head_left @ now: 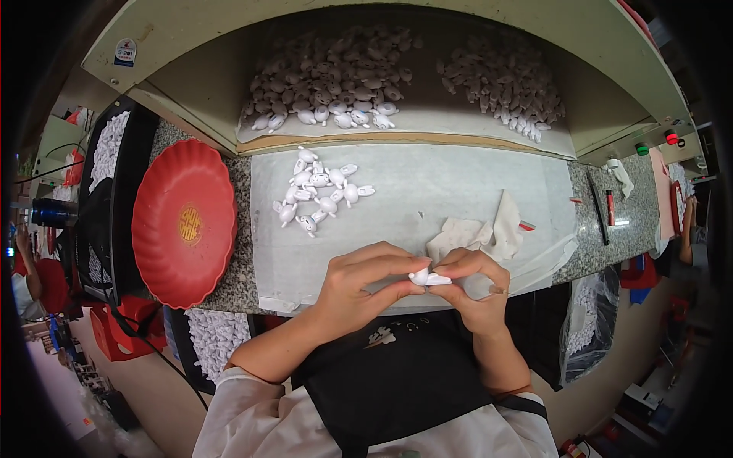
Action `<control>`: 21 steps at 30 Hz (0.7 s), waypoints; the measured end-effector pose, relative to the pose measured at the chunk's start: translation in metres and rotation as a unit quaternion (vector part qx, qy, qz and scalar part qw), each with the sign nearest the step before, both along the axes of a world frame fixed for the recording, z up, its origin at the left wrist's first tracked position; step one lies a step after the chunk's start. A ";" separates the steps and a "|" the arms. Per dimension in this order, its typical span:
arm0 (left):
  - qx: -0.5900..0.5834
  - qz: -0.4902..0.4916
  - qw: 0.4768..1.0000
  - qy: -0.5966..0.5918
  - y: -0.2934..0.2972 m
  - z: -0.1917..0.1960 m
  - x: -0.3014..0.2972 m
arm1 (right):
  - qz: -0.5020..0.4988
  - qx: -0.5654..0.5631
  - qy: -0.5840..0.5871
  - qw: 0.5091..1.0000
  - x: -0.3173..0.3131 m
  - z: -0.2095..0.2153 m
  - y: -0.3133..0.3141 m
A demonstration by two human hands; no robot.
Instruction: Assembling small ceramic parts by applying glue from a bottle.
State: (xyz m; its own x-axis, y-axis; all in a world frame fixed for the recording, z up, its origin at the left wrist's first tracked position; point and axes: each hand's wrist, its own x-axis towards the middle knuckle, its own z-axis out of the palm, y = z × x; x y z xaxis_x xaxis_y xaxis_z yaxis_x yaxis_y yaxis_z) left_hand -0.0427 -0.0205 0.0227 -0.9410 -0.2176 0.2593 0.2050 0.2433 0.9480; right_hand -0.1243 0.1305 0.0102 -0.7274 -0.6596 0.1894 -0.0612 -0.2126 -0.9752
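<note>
Between both hands, just above the near edge of the papered worktop, is a small white plastic rabbit figure (422,277). My left hand (347,288) pinches one end of it between thumb and fingertips. The thumb and forefinger of my right hand (489,309) close on its other end. Tucked in my right palm is a translucent, bottle-like thing (478,287) with a narrow tip; the fingers partly hide it. Ahead and to the left, several white rabbit heads (319,179) with long ears and drawn faces lie loosely grouped on the white paper (382,221).
A red scalloped bowl (164,221) stands at the left. Crumpled white cloth (504,229) lies beyond my right hand. A black rod (597,210) and a red-and-black pen-like tool (610,206) rest at the right. Under the overhead cabinet (427,23) sit two heaps of white pieces (328,76).
</note>
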 end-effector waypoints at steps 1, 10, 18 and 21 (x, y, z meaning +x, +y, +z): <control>0.001 -0.004 1.000 -0.002 0.000 0.002 0.001 | -0.001 0.002 0.004 1.000 0.002 0.002 0.001; -0.219 -0.090 0.955 0.182 -0.004 0.093 0.028 | 0.145 -0.195 0.045 0.969 0.018 0.066 -0.002; -0.169 -0.094 0.971 0.140 0.003 0.105 0.033 | 0.164 -0.206 0.051 0.963 0.014 0.074 0.001; -0.102 -0.039 0.987 0.118 -0.005 0.063 0.014 | 0.038 -0.116 0.035 0.992 0.017 0.045 0.000</control>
